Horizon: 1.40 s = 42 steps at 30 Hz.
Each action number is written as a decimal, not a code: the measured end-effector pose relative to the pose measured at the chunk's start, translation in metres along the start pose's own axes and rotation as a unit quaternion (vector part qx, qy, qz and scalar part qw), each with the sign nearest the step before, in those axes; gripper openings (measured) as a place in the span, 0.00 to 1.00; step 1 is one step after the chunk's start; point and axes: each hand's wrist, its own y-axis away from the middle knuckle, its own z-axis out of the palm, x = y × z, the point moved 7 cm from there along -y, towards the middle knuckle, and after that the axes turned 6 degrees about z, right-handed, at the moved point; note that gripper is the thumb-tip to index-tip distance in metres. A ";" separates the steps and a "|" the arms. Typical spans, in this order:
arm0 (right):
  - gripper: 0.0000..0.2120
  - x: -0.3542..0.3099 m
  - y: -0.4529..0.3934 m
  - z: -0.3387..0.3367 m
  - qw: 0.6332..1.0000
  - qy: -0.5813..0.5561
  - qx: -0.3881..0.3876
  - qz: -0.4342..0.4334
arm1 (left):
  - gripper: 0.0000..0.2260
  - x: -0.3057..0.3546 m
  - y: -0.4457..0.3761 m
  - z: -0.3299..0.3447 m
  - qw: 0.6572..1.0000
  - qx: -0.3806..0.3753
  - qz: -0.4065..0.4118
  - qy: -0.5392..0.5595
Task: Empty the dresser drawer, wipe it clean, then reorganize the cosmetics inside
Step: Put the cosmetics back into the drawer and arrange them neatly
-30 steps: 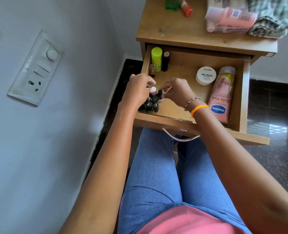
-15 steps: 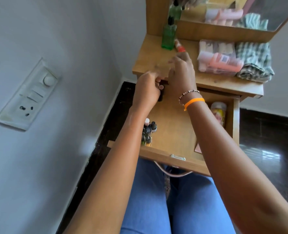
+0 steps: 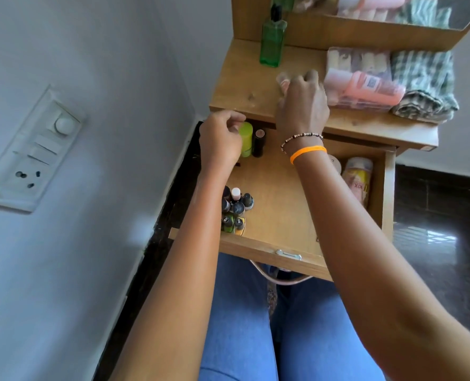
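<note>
Since the previous frame, your right hand [image 3: 302, 105] has reached the desk [image 3: 244, 89], fingers curled on a blurred item; left hand [image 3: 221, 138] curls beside the green tube [image 3: 246, 138] in the drawer [image 3: 277, 213]. Reorganizing continues: release it, then fetch another.

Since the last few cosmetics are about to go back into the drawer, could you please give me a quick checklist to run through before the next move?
1. Drawer open far enough to load: ok.
2. Bare floor left in the drawer middle: ok.
3. Small bottles grouped upright in the front left corner: ok.
4. Right hand firmly gripping the small tube on the dresser top: cannot tell, blurred.
5. Left hand free to receive an item: cannot tell, its fingers curl beside the green container.
6. Clear pouch and checked cloth still outside the drawer: ok.
</note>
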 end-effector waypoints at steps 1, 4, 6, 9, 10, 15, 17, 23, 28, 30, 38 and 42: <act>0.10 0.002 0.009 -0.005 1.000 -0.009 -0.004 0.007 | 0.13 -0.002 0.003 -0.002 1.000 -0.001 0.002 0.003; 0.10 0.010 0.042 -0.017 0.998 -0.067 -0.007 0.020 | 0.11 -0.007 0.010 -0.005 1.000 -0.006 -0.003 0.005; 0.11 0.015 0.065 -0.016 0.992 -0.127 -0.020 0.010 | 0.11 -0.013 0.014 -0.007 1.000 -0.011 -0.012 0.007; 0.09 0.025 0.085 0.011 0.978 -0.186 -0.096 0.009 | 0.12 -0.022 0.019 -0.008 1.000 -0.018 -0.016 0.000; 0.08 0.028 0.087 0.023 0.970 -0.204 -0.129 0.017 | 0.12 -0.023 0.021 -0.008 1.000 -0.021 -0.015 -0.007; 0.06 0.038 0.083 0.065 0.945 -0.255 -0.196 0.054 | 0.09 -0.026 0.028 -0.001 0.998 -0.045 -0.014 -0.049; 0.06 0.039 0.081 0.077 0.946 -0.252 -0.197 0.055 | 0.09 -0.028 0.031 0.003 0.996 -0.056 -0.011 -0.063; 0.05 0.040 0.079 0.105 0.949 -0.233 -0.202 0.071 | 0.12 -0.031 0.033 0.008 0.994 -0.069 -0.009 -0.081; 0.08 0.029 0.078 0.111 0.949 -0.239 -0.197 0.062 | 0.13 -0.029 0.032 0.009 0.993 -0.076 0.002 -0.090; 0.09 0.028 0.079 0.112 0.950 -0.238 -0.192 0.063 | 0.13 -0.028 0.032 0.008 0.993 -0.075 0.002 -0.094; 0.12 0.038 0.080 0.103 0.955 -0.227 -0.176 0.078 | 0.14 -0.023 0.034 0.007 0.992 -0.073 -0.001 -0.103; 0.07 0.044 0.075 0.072 0.968 -0.215 -0.121 0.037 | 0.15 -0.021 0.035 0.005 0.994 -0.070 0.000 -0.089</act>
